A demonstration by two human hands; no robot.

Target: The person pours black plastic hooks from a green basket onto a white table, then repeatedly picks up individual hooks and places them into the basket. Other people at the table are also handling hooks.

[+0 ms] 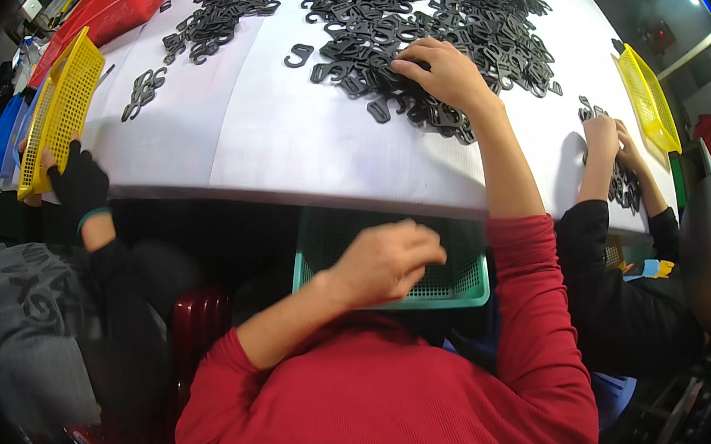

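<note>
Black plastic hooks (354,44) with slotted ends lie in a broad heap on the white-covered table (277,135). My right hand (444,74) reaches into the near side of the heap. Its thumb and fingers are bent together on a hook there, partly hidden by the hand. Nearer to me, my left hand (390,260) hangs over a green plastic basket (459,298) below the table's edge. Its fingers curl inward and are slightly blurred; whatever may be inside them is hidden. One loose hook (299,54) lies left of the heap.
At left, a co-worker's black-gloved hand (78,177) is by a yellow basket (62,110). A red tray (109,18) stands behind it. Another co-worker's hands (602,140) work at a small group of hooks on the right, near a second yellow basket (648,100).
</note>
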